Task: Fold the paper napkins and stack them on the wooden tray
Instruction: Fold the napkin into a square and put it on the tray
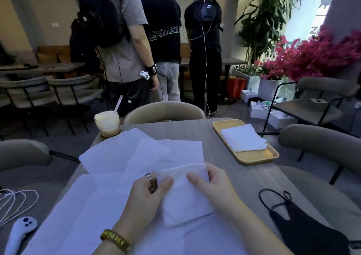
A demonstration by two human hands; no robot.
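**A:** Well, from the head view, what do the hands have?

**B:** The left hand [148, 192] and right hand [213, 184] each pinch a far corner of one folded napkin [185, 200], thumbs on top and fingers curled beneath. Its near end lies on the unfolded napkins [148, 153], which spread under and beyond both hands.

**A:** And where is it going?

**B:** To the wooden tray [252, 159], forward and to the right of the right hand. A stack [244, 139] already sits there, its far corner hanging over the tray's rim.

**A:** What could go wrong?

**B:** The paper is thin, so I'd judge the fold could spring open once either pinch lets go. Set down crooked, it could push the overhanging stack off the rim. A dragging wrist could also sweep loose sheets off the counter [185, 129].

**A:** Is there room to move?

**B:** Bare counter lies between the right hand and the tray. A face mask [304, 227] lies just right of that hand, near the edge. A full glass [107, 122] stands well forward of the left hand, touching the far sheets.
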